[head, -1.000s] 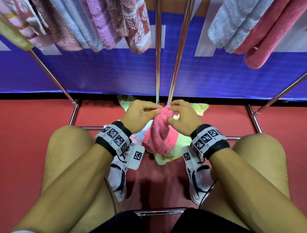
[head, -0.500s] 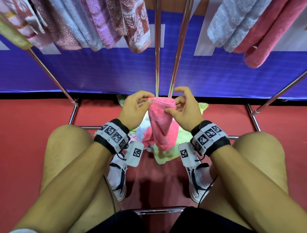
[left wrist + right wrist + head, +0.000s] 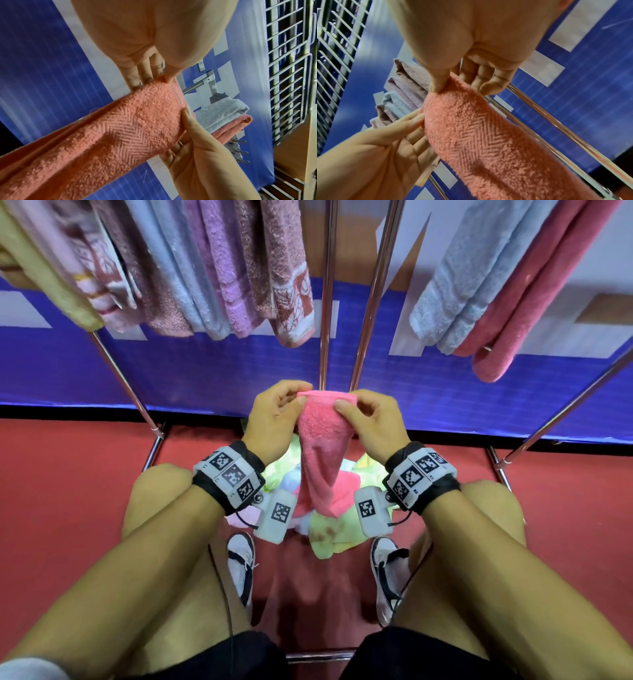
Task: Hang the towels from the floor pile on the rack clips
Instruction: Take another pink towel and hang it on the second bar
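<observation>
A row of hung towels (image 3: 212, 268), in beige, striped, brown, pale blue and lilac, was seen suspended from the upper left of the rack (image 3: 371, 289), their lower ends level with the blue wall panel (image 3: 205, 371) behind. Below them, the left hand (image 3: 274, 416) was closed on the left top corner of a pink towel (image 3: 322, 453), the cloth pinched between thumb and curled fingers. The towel was held up in front of the rack's two upright chrome poles, above the red floor (image 3: 68, 491), its body hanging straight down between the knees and its lower end reaching the floor pile (image 3: 325, 535), a heap of pale green, blue and pink cloths lying between the two shoes at the foot of the rack. A herringbone band woven across the pink towel was shown in both wrist views. The right hand (image 3: 373, 426) was closed on the right top corner in the same way, the thumb pressed on the front face and the fingers curled behind, so that the top edge was stretched flat between the two hands. At the upper right of the rack, a pale blue towel (image 3: 455, 289) and a dark pink towel (image 3: 534, 296) were hung side by side.
</observation>
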Demonstrator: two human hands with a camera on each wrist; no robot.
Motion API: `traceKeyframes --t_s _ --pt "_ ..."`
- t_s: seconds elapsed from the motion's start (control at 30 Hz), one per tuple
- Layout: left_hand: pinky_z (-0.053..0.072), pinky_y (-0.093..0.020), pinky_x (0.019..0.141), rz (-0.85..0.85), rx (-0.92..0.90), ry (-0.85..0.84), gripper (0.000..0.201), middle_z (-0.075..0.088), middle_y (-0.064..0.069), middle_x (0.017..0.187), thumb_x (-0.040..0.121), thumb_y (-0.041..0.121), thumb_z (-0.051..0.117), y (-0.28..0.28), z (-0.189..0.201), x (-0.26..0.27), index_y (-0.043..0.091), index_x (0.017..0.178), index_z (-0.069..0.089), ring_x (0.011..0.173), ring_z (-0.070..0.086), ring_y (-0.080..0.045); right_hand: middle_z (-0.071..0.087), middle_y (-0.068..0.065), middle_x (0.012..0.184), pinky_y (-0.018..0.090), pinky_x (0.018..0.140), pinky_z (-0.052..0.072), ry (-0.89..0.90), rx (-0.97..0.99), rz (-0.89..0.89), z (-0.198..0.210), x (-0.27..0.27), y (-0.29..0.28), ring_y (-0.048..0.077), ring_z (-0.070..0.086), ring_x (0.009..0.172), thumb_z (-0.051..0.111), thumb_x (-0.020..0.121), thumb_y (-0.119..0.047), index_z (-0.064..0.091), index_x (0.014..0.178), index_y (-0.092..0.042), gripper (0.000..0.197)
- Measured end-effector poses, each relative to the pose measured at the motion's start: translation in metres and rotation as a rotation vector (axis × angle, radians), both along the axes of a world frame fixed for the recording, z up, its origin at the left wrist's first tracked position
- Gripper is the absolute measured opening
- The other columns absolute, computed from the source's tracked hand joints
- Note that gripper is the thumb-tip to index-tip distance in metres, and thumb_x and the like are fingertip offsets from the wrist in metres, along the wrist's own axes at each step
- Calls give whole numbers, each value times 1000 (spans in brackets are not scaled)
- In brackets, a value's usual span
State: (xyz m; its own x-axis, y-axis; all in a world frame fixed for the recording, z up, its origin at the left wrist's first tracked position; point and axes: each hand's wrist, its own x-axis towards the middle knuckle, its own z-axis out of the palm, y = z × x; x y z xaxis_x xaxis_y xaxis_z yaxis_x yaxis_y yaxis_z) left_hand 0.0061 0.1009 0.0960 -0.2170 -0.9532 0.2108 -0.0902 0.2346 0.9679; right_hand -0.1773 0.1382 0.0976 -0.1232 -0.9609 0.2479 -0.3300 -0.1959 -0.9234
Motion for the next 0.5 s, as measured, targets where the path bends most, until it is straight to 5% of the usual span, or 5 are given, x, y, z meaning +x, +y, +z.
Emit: traceKeyframes --t_s 0.1,0.2,0.4,0.5 --pt "51 -24 78 -2 -84 15 20 67 4 94 95 0 54 -3 41 -1 10 109 64 82 62 -2 68 -9 74 24 66 48 -1 -83 -9 41 1 -3 4 60 69 69 89 -21 70 81 -28 11" --pt "48 -18 75 6 -158 58 21 65 2 92 94 -2 52 -12 88 -6 9 109 63 79 60 3 68 -10 75 20 65 46 -6 -162 -11 90 2 -9 1 60 67 69 89 -19 72 88 -19 3" --pt "44 -12 72 21 -313 97 22 62 3 87 90 -6 53 -24 189 -19 5 106 63 71 56 10 69 4 78 29 66 50 51 -274 -62 186 -6 -22 8 59 68 68 84 -31 72 90 -6 26" --pt "47 -18 73 -1 -363 84 23 63 6 88 92 -7 52 -32 234 -25 9 106 62 75 59 4 70 6 78 32 66 51 63 -308 -89 229 -13 -29 11 60 69 68 84 -35 72 91 -6 30"
